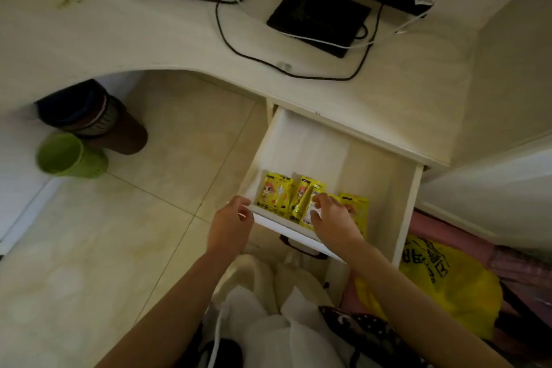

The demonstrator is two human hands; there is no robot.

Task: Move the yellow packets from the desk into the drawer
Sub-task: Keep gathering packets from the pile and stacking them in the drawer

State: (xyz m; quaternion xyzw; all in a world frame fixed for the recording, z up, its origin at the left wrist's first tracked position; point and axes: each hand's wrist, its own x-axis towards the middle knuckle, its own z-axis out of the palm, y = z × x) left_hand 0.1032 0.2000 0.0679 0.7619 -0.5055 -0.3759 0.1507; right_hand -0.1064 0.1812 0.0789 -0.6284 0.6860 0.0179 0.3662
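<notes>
The packets (276,196) stand upright along the drawer's (298,143) front wall, directly under the right hand (331,218), which pinches 1; the left hand (233,218) grips the drawer's front edge

The white drawer (301,146) stands pulled out from under the desk (149,36), and the yellow packets (274,196) stand in a row against its near wall. The left hand (231,222) grips the drawer's front corner at about 9 o'clock from the packets — fingers curled over the rim. The right hand (331,218) is inside the drawer, fingers on a tilted packet (304,207) in the middle of the row. A monitor stand (319,15) and black cables (236,48) lie on the desk at 12 o'clock; a green bin (67,155) sits on the floor at 9 o'clock — a yellow bag (448,287) at 4 o'clock.
</notes>
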